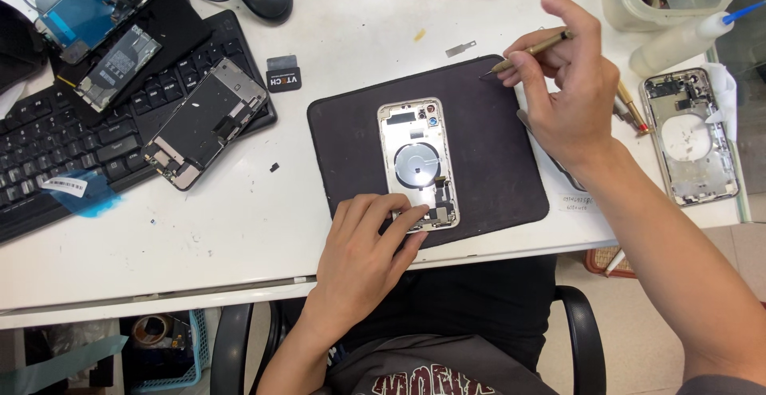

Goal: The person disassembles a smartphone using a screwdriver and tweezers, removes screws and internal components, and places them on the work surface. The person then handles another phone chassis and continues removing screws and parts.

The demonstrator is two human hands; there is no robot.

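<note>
On your far left a black keyboard [72,136] carries removed phone screens and boards. Your left hand [363,247] presses curled fingertips, holding nothing, on the bottom end of the opened pale metal phone housing [417,159], which lies on the dark rectangular mat [495,148] at the middle of the white worktop [223,219]. The housing looks largely stripped, with the round coil left in. Your right hand [562,84] pinches a slim brass-coloured tool [533,49], tip at the mat's top edge.
</note>
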